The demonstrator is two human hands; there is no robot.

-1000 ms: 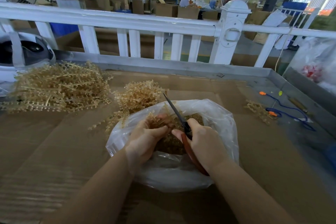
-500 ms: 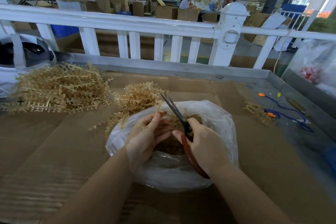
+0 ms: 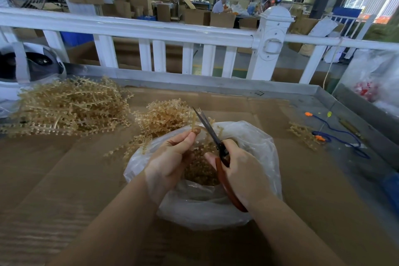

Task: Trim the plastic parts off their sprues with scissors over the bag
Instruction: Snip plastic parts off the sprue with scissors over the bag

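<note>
Left hand [image 3: 170,162]: a pale tan sprue stem [image 3: 193,122] is pinched between thumb and fingertips and held upright above the bag mouth.
Right hand [image 3: 241,170]: fingers are curled round the red-brown handles of the scissors [image 3: 212,136]; the blades are pointed up and away, only slightly parted at the tips, just beside the held stem.
Bag [image 3: 265,151]: clear plastic, laid open on the work surface directly beneath both hands; a heap of small tan trimmed parts [image 3: 200,168] is contained in it.
Small sprue pile [image 3: 164,114]: a tangle of untrimmed tan sprues is lain just beyond the bag's far-left rim, with strands trailed toward the bag.
Large sprue pile [image 3: 69,106]: a broader heap is set at the far left, well apart from the bag.
Stray sprue [image 3: 302,134]: one piece is lain to the right, near a blue cord [image 3: 345,138] with orange ends.
Work surface [image 3: 64,179]: brown cardboard sheets, bordered by a grey metal rim at back and right.
Railing [image 3: 151,32]: a white fence is run across behind the surface.
Background: cardboard boxes and seated and standing workers are seen beyond the railing, too far off for detail.
</note>
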